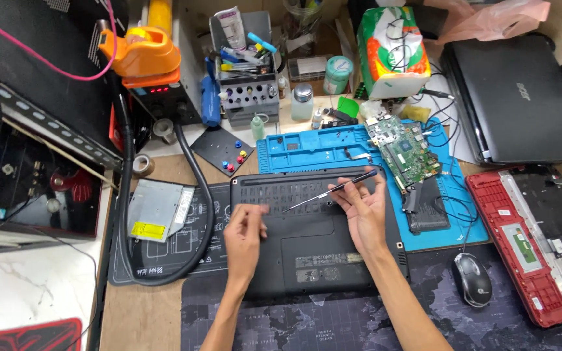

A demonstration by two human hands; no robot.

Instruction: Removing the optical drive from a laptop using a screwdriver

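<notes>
I see a matte black plastic laptop base (307, 240) on a dark desk mat printed with a pale world map (333, 325), beside a bright blue silicone repair mat (313, 149), a green circuit board (406, 151) and a red laptop shell (521, 260).

An upturned black laptop base (307, 240) lay flat beneath both hands. A slim black screwdriver (333, 190) slanted above its vent grille, gripped at its upper end by the right hand (364, 211).

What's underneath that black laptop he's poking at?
The black laptop lies bottom-up on a dark printed desk mat, its far edge overlapping a blue work mat. Whatever sits directly beneath it is covered.
</notes>
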